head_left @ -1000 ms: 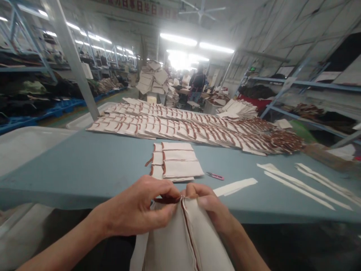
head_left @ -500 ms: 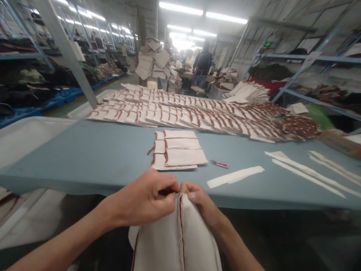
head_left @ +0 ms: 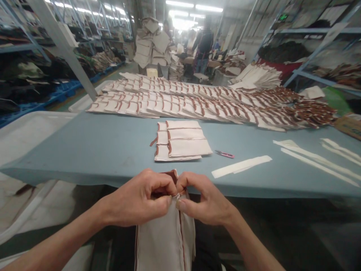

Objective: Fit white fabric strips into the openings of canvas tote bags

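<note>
Both my hands pinch the top edge of a cream fabric piece (head_left: 159,241) with a reddish-brown seam, held in front of the table edge. My left hand (head_left: 141,197) grips it from the left, fingers curled and thumb pressed in. From the right, my right hand (head_left: 204,197) pinches the edge close by, the fingertips almost touching. The fabric hangs down below my hands, and some brown edging shows behind them. Just beyond lie two stacked cream sewn panels (head_left: 187,141) with brown edging. Right of these rests a pair of pink-handled thread snips (head_left: 225,154).
Cream strips (head_left: 242,166) lie on the right of the blue-green table (head_left: 113,150). Long overlapping rows of brown-edged cream pieces (head_left: 175,105) cover its far side. A white bin (head_left: 34,128) stands at the left. A person (head_left: 203,45) stands in the background beyond the table.
My right hand has shifted its pinch, thumb now in front of the edge. The fabric has turned and narrowed, with brown edging now showing behind my hands. The view has tilted down slightly.
</note>
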{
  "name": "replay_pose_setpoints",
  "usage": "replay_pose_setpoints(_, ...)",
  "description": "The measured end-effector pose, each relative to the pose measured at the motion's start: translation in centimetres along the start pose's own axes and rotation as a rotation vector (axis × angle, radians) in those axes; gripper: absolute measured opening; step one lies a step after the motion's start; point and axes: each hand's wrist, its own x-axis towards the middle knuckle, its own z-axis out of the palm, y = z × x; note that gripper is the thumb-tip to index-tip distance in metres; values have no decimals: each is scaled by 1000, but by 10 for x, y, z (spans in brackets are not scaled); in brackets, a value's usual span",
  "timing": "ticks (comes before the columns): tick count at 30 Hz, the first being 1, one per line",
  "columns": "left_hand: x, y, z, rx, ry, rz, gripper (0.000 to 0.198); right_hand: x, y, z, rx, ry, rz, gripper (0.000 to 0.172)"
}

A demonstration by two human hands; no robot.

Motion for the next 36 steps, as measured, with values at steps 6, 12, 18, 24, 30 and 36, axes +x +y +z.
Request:
replay_pose_setpoints(6,-8,-10,-5,5,-31,-77,17,-3,4,3,43,-48,33,11)
replay_pose_setpoints(12,-14,-7,0,100,47,19,16,-3,-9,13,-126,85,-6,5)
replay_pose_setpoints(18,-20,-6,5,304,160,193,19,-3,-12,20,-260,147,-111,8)
replay_pose_setpoints(24,-21,-6,5,358,165,249,17,-5,-8,21,-198,111,-93,8)
replay_pose_setpoints(30,-22,-8,6,532,118,229,18,-8,-3,21,-126,113,-30,10)
replay_pose_setpoints(36,-20,-11,7,539,139,229,20,-8,-4,24,-82,117,27,9)
